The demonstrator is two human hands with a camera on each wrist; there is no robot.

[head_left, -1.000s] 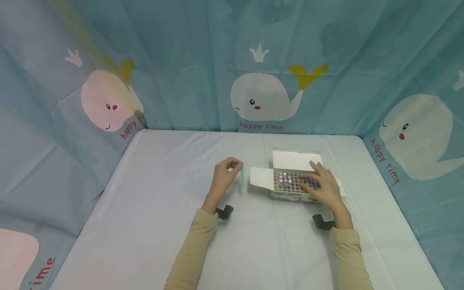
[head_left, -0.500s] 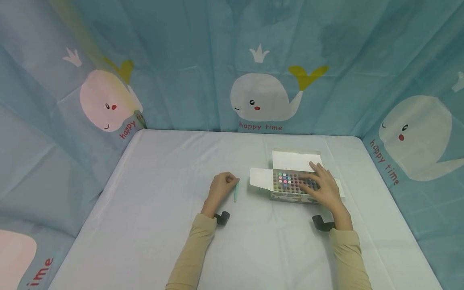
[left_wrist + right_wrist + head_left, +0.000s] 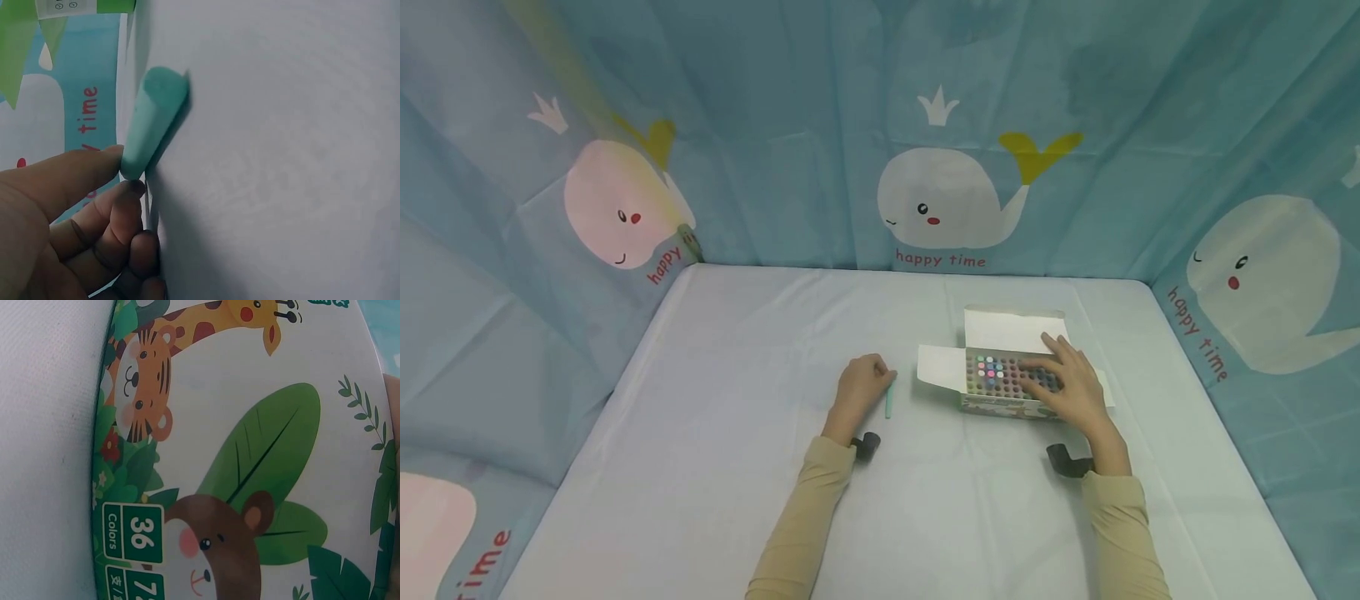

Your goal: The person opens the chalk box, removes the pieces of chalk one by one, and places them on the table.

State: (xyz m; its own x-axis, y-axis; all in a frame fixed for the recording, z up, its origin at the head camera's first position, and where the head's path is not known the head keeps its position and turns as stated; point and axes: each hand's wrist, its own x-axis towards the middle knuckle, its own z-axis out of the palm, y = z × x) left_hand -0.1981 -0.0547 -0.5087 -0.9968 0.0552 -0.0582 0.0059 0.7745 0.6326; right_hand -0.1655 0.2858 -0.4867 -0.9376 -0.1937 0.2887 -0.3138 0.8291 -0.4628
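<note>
My left hand (image 3: 859, 389) pinches one end of a slim mint-green stick (image 3: 889, 403) between thumb and fingers. In the left wrist view the stick (image 3: 150, 119) tapers towards the fingertips, and its flat far end lies close over the white cloth. The right hand (image 3: 1070, 385) is spread over the right part of an open cardboard box (image 3: 1011, 408), its fingers over the rows of round ends. Several ends (image 3: 989, 367) at the left are bright pink, blue, white and green; others look dull. Printed animals and "36 Colors" cover the box's side (image 3: 181, 456) in the right wrist view.
The box's lid (image 3: 1011, 327) stands up at the back, and a side flap (image 3: 942, 367) sticks out left. A black wrist mount (image 3: 867, 447) projects by the left wrist. A whale-print curtain (image 3: 775, 183) surrounds the white-covered table (image 3: 730, 375).
My left hand has come down towards me and slightly left with the mint-green stick, then stayed nearly in place. The right hand and box look unchanged.
</note>
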